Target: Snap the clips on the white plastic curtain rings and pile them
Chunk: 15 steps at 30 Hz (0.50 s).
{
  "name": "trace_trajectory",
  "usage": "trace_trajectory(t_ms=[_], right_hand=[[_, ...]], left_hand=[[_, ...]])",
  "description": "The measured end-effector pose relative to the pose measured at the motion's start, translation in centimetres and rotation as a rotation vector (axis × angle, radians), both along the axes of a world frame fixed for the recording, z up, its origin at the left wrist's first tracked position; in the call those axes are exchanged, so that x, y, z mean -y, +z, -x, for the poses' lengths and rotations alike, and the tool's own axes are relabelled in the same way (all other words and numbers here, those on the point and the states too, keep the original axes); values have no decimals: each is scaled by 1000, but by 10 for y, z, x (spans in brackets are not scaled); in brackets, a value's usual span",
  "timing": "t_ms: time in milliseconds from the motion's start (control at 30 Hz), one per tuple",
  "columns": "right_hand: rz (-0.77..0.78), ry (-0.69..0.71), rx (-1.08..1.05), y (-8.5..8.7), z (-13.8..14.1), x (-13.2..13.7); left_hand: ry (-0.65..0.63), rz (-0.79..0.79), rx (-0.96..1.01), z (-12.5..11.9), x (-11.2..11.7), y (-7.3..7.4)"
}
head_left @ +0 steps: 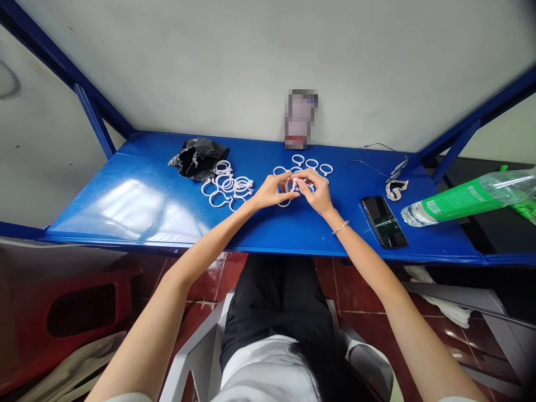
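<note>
Over the middle of the blue table [138, 206], my left hand [271, 191] and my right hand [317, 191] meet, both pinching the same white plastic ring [293, 184] between fingertips. A loose heap of several white rings [228, 188] lies to the left of my left hand. Behind my hands, a few more white rings [310, 164] lie spread out in a row. Another ring [283, 202] rests on the table just under my hands.
A crumpled black plastic bag [199, 157] lies at the back left. To the right are a black phone [384, 221], a white clip-like piece [396, 190], a thin wire [383, 159] and a lying green-labelled bottle [469, 198]. A blurred object [300, 118] leans on the wall.
</note>
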State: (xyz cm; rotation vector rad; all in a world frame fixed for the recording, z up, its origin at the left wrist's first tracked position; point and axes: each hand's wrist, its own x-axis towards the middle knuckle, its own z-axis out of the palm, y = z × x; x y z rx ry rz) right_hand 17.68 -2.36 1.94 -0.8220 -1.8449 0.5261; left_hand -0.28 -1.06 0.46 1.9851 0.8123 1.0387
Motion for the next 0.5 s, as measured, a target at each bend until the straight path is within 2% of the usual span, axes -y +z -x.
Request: trace_trajectory(t_ms=[267, 500], right_hand=[[198, 29, -133, -3, -4, -7], [245, 43, -169, -4, -2, -6]], left_hand=[[-105, 311, 145, 0, 6, 12], [-62, 433, 241, 5, 1, 19]])
